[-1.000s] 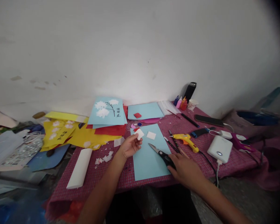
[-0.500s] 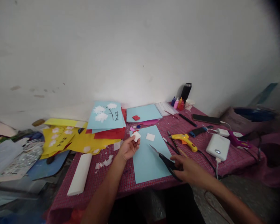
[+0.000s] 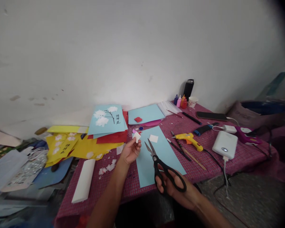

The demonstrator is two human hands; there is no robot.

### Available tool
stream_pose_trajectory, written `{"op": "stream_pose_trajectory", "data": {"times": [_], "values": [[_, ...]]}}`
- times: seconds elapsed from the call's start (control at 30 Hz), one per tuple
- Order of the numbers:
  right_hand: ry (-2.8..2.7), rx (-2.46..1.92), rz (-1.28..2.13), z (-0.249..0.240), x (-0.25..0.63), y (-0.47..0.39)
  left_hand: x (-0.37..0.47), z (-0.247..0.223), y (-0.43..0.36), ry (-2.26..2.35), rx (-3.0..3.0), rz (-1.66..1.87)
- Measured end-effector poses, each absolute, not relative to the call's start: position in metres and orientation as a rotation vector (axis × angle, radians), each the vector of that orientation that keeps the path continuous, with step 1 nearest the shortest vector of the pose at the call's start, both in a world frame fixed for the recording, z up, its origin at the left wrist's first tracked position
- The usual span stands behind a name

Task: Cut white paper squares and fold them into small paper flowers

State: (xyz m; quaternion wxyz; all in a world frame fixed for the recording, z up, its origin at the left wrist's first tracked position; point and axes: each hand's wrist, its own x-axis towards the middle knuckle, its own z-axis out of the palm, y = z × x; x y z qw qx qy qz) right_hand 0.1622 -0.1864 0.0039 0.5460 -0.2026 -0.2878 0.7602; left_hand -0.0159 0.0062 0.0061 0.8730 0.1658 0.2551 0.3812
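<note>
My left hand (image 3: 131, 151) pinches a small white paper piece (image 3: 137, 136) over the far left part of a light blue sheet (image 3: 146, 167). Black-handled scissors (image 3: 155, 157) are in my right hand (image 3: 172, 186), fingers through the handle loops, blades parted and pointing toward the upper left. The blade tips are to the right of my left hand. Another white paper square (image 3: 153, 138) lies on the blue sheet beyond the blades.
A yellow glue gun (image 3: 189, 140), pens and a white power bank (image 3: 224, 144) are on the right. To the left are a white roll (image 3: 84, 180), paper scraps (image 3: 107, 167) and a flower card (image 3: 106, 119). Paint bottles (image 3: 179, 101) stand near the wall.
My right hand has turned and now has its fingers in the scissor handles. The blades have opened. My left hand still has the white paper, almost in the same place.
</note>
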Motion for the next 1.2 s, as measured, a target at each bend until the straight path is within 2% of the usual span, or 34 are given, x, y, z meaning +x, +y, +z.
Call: {"op": "stream_pose_trajectory", "data": {"times": [0.97, 1.2], "values": [[-0.441, -0.404, 1.903, 0.025, 0.144, -0.162, -0.014, 0.01, 0.0, 0.585, 0.432, 0.77], [-0.445, -0.381, 1.941, 0.03, 0.133, -0.161, -0.016, -0.006, 0.006, 0.613, 0.45, 0.808]]}}
